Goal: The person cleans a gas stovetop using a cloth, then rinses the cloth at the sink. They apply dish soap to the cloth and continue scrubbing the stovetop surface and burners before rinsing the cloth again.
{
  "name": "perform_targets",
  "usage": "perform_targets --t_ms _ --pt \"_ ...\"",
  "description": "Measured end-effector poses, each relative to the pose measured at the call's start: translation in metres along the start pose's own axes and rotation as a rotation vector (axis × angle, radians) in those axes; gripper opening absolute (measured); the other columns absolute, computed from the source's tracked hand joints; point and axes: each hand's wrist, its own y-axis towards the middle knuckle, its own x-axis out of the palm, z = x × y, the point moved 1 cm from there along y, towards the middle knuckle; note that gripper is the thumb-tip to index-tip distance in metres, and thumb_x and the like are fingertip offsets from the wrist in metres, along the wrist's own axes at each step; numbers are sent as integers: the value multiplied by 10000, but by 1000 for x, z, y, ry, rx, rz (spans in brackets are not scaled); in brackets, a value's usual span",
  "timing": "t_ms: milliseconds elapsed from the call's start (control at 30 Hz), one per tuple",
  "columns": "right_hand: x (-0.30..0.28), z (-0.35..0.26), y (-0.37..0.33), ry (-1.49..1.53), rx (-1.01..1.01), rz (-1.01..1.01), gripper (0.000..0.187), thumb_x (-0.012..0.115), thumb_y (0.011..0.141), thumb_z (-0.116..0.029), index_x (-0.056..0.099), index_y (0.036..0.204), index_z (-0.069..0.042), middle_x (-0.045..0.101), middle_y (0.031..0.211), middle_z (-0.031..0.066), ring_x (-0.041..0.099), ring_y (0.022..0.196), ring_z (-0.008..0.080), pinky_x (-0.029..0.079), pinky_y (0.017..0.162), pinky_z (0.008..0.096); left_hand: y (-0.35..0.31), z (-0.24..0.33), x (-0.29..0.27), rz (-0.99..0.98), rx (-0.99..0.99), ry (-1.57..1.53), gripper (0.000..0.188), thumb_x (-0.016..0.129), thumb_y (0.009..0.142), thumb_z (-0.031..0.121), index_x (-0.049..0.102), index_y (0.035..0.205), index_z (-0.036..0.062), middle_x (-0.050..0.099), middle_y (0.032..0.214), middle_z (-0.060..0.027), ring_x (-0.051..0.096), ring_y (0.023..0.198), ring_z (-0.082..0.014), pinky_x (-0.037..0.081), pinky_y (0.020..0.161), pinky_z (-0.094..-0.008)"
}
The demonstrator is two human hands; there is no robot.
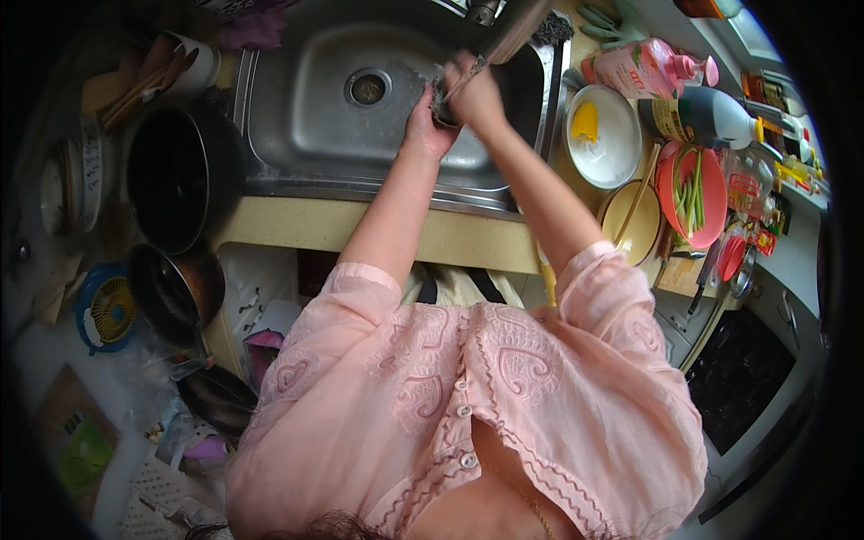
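Both hands are together over the right half of the steel sink. My left hand is closed around the lower side of a crumpled grey rag. My right hand, partly smeared by motion, presses on the same rag from the right, its fingers curled. A thin grey edge of it shows across the fingers. Just beyond the hands a blurred grey bar, which looks like the tap spout, slants to the upper right. The drain lies to the left of the hands.
Right of the sink stand a white bowl with a yellow piece, a yellow bowl with chopsticks, a red basin with green stalks and a pink pump bottle. At left are a deep black pot and a frying pan.
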Motion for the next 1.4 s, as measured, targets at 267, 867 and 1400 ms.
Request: perform_targets --t_ms 267,867,1400 --pt "1 -36 -34 18 150 -360 435 413 845 -270 433 1175 11 414 1212 260 373 1142 387 294 951 441 -1 -10 -38 -222 -25 98 415 401 866 386 418 1209 153 419 1249 -61 390 1146 -254 307 960 -419" --pt "45 -2 -61 60 113 -272 436 295 880 -303 422 1188 -22 435 1194 233 385 1135 374 266 965 438 18 19 -57 15 52 297 375 487 850 327 420 1148 110 495 1129 -95 493 1025 -230 425 832 -409" --pt "44 42 -57 447 433 -340 358 519 830 -234 503 1077 25 606 861 117 572 791 158 435 711 270 64 17 -77 476 29 741 515 418 808 572 481 884 66 544 704 -69 519 517 -168 370 364 -296"
